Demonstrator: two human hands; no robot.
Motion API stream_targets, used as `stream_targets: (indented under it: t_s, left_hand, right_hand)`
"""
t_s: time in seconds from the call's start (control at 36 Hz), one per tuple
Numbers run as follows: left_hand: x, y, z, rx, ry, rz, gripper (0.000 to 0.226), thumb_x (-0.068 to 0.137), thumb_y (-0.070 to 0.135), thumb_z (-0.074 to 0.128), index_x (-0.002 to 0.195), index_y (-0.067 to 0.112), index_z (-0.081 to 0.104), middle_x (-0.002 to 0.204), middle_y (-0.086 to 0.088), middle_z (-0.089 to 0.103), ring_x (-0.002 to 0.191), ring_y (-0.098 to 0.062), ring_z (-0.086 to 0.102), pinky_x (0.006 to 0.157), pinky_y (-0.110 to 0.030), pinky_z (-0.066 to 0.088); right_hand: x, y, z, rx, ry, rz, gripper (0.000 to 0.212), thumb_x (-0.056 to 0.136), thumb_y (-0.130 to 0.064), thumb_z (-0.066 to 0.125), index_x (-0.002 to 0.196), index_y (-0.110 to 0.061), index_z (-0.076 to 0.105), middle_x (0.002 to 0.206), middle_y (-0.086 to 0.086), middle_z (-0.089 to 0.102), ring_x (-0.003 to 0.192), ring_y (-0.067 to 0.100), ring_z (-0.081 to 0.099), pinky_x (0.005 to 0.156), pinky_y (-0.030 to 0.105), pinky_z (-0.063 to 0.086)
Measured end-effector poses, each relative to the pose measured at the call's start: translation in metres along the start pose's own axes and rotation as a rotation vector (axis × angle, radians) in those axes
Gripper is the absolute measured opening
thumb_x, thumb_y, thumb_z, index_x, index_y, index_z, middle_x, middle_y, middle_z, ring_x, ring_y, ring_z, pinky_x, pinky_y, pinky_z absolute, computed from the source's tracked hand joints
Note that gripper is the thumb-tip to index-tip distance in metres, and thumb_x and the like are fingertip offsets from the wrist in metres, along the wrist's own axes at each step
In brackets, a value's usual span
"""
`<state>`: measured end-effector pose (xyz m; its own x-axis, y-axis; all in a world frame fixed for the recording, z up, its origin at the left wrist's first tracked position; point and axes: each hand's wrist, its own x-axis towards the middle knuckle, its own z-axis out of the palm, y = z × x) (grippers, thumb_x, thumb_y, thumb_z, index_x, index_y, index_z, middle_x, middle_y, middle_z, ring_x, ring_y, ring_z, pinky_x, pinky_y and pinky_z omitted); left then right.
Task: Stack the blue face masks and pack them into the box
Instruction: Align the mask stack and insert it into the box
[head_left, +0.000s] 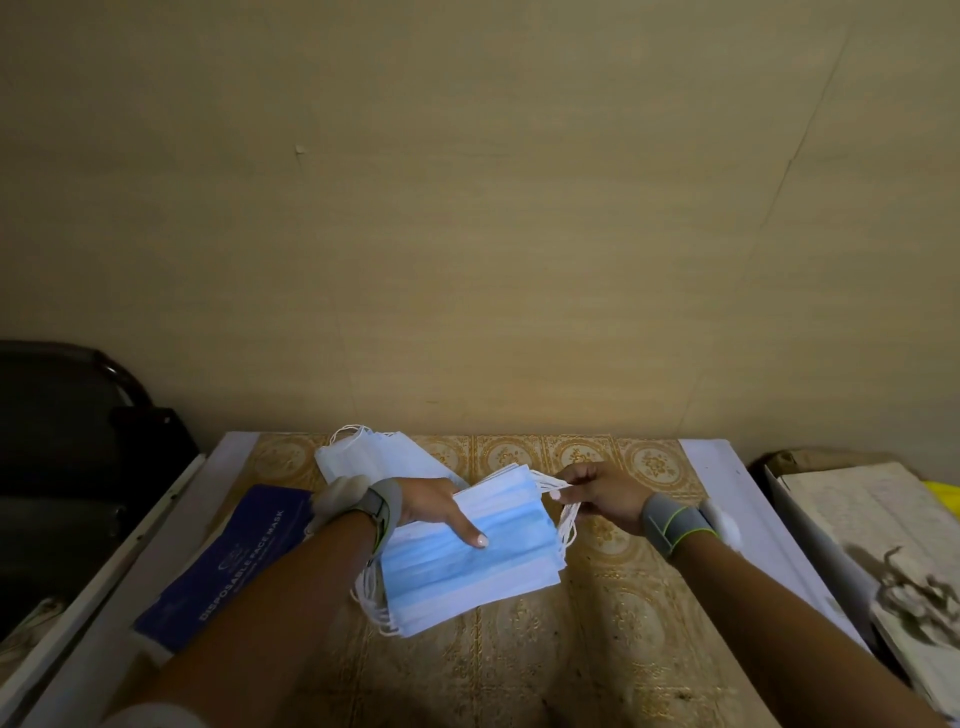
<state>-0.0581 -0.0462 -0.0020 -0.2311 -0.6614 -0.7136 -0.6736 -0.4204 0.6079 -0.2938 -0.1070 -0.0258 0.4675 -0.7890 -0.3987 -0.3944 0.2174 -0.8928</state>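
Masks (467, 561) are held as a stack just above the table (649, 597), right of the box (228, 561), which lies flat at the table's left edge with its printed face up. The left hand (436, 506) is laid over the stack's left end, its thumb stretched flat along the top mask and its fingers hidden beneath, so the stack seems to be pinched between them. The right hand (597, 496) is curled at the stack's right end, where several white ear loops (563, 512) are gathered and pinched between thumb and fingertips. A second, paler pile of masks (363, 454) rests on the table behind the box, not yet joined to the stack.

The masks are judged very light, soft and limp; the layers are likely to slide and fan apart, as the stepped edges already suggest. The loops are thin, springy and apt to snag or stick out. A hold across the flat body, pressing the layers together from above and below, is judged safest; the loops should be tucked against the short ends rather than used for lifting. No open end of the box can be made out.
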Motion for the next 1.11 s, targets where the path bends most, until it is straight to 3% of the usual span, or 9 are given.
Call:
stream_targets:
  t_s: [0.11,0.22,0.31,0.39,0.5,0.61,0.83,1.03,1.11]
  left_hand:
    - [-0.001,0.002,-0.001,0.086,0.003,-0.010,0.035,0.079,0.027,0.073,0.110,0.018,0.059,0.115,-0.003,0.061,0.109,-0.024,0.060,0.101,-0.036,0.047]
    - [0.001,0.003,0.000,0.137,0.030,-0.024,0.051,0.075,0.032,0.076,0.118,0.017,0.052,0.134,-0.004,0.053,0.115,-0.023,0.055,0.104,-0.036,0.045]
    - [0.000,-0.001,-0.002,0.149,0.041,-0.025,0.078,0.062,0.042,0.080,0.129,0.015,0.052,0.140,-0.004,0.050,0.124,-0.025,0.052,0.109,-0.042,0.041]
    - [-0.004,-0.004,-0.004,0.104,0.009,-0.038,0.049,0.074,0.032,0.076,0.117,0.016,0.058,0.124,-0.003,0.060,0.111,-0.023,0.059,0.104,-0.038,0.045]
    - [-0.008,0.000,-0.006,0.092,0.010,-0.011,0.032,0.079,0.025,0.072,0.108,0.018,0.059,0.111,-0.003,0.062,0.099,-0.022,0.060,0.100,-0.035,0.048]
    - [-0.007,0.001,-0.004,0.134,0.022,0.004,0.040,0.075,0.027,0.076,0.110,0.017,0.060,0.116,-0.003,0.061,0.101,-0.022,0.060,0.101,-0.036,0.048]
    - [-0.009,-0.001,-0.006,0.135,0.016,-0.028,0.057,0.065,0.034,0.078,0.116,0.017,0.060,0.116,-0.001,0.061,0.105,-0.023,0.060,0.103,-0.038,0.047]
    - [-0.012,-0.005,-0.007,0.095,0.009,-0.035,0.034,0.080,0.023,0.072,0.110,0.019,0.056,0.110,-0.001,0.062,0.100,-0.022,0.060,0.100,-0.036,0.048]
    - [-0.011,-0.009,-0.008,0.169,0.030,-0.036,0.044,0.075,0.028,0.076,0.113,0.021,0.055,0.110,0.002,0.059,0.101,-0.021,0.060,0.102,-0.036,0.047]
  right_hand:
    - [-0.003,-0.004,0.005,-0.031,-0.119,0.014,0.040,0.066,-0.025,0.067,0.105,-0.023,0.059,0.102,-0.002,0.063,0.098,0.019,0.056,0.087,0.031,0.046]
    - [-0.004,-0.011,0.011,-0.034,-0.196,0.021,0.045,0.081,-0.012,0.066,0.123,-0.016,0.050,0.115,0.006,0.060,0.100,0.020,0.058,0.074,0.017,0.052]
    - [-0.006,-0.006,0.013,-0.091,-0.218,0.027,0.040,0.083,-0.011,0.064,0.121,-0.014,0.051,0.118,0.011,0.058,0.102,0.023,0.058,0.078,0.020,0.055]
    - [-0.006,0.001,0.011,-0.123,-0.190,0.058,0.067,0.069,-0.031,0.068,0.129,-0.024,0.042,0.123,0.002,0.052,0.117,0.025,0.049,0.102,0.042,0.043]
    - [-0.008,0.011,0.011,-0.054,-0.309,0.157,0.102,0.051,-0.048,0.082,0.137,-0.027,0.031,0.129,-0.003,0.050,0.117,0.021,0.050,0.096,0.048,0.048]
    - [-0.006,0.019,0.014,0.094,-0.554,0.152,0.076,0.048,-0.039,0.089,0.115,-0.020,0.057,0.110,-0.004,0.070,0.099,0.017,0.067,0.079,0.036,0.060]
    - [-0.009,0.016,0.002,0.113,-0.397,0.119,0.025,0.083,0.017,0.051,0.093,-0.004,0.060,0.076,-0.001,0.076,0.070,0.013,0.072,0.062,0.022,0.060]
    - [-0.009,0.017,-0.011,0.156,-0.171,0.086,0.018,0.082,0.012,0.057,0.091,-0.003,0.061,0.079,0.012,0.066,0.059,0.016,0.068,0.056,0.026,0.059]
    - [-0.010,0.014,-0.013,0.090,-0.037,0.069,0.025,0.083,-0.001,0.064,0.104,-0.012,0.057,0.095,0.009,0.060,0.076,0.018,0.063,0.073,0.032,0.058]
